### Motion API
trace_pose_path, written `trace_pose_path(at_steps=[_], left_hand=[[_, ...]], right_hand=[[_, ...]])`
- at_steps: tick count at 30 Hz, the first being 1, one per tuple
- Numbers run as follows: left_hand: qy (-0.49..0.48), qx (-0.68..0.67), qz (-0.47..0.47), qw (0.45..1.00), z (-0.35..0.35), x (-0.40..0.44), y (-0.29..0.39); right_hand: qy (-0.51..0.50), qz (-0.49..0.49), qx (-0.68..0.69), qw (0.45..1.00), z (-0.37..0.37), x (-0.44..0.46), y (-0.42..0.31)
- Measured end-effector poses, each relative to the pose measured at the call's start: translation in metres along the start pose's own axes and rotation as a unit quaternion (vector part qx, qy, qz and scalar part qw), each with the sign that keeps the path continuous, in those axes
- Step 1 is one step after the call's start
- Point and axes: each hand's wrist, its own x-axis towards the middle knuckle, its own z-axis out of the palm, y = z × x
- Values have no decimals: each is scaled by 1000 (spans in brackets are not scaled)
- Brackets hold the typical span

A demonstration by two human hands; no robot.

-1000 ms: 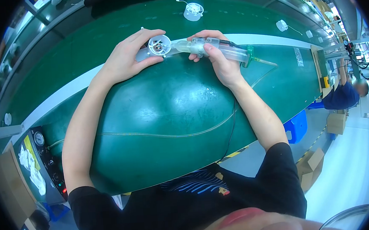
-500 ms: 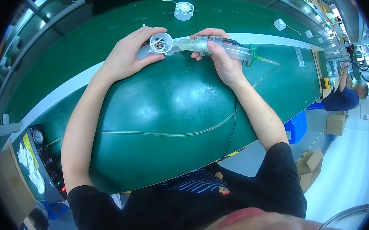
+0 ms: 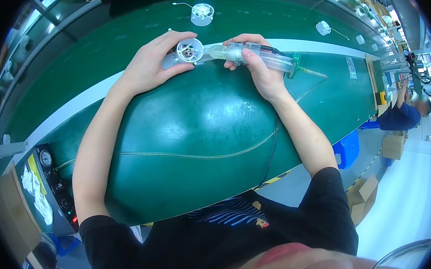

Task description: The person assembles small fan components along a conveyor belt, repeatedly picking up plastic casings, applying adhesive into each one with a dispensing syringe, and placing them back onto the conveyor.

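My left hand [image 3: 146,64] has its thumb and fingers around a small white round fan housing [image 3: 189,51], whose open face with spokes and a metal centre points up at me. In my right hand [image 3: 263,73] is a clear glue-dispensing syringe [image 3: 274,62] with a green cap at its back end. The syringe lies almost level, its tapered front reaching the right side of the housing. Whether the tip touches the housing, I cannot tell. A thin clear hose [image 3: 212,157] runs over the green bench.
On the green belt beyond the white rail [image 3: 69,110] stand a fan housing with a wire [image 3: 202,15] and another one [image 3: 323,27]. A dispenser box with a gauge [image 3: 45,158] sits at left. A clear bag [image 3: 351,68] lies at right; a co-worker [image 3: 399,116] is further right.
The fan housings on the belt have shifted left. My two hands, the held housing and the syringe stay nearly in place.
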Motion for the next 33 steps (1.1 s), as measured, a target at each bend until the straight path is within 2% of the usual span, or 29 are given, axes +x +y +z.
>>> trace_pose_path(at_steps=[16,20,33], left_hand=[[9,-2,25,1000,1,-1,-2],[12,3,22,1000,1,-1,-3],[15,9,29,999,2,-2,-3]], right_hand=[[-4,-7,-8,1000,3,-2,-2],[24,-25,-33,999,2,-3,-2],[14,-1,8,1000,1,-2,-3]])
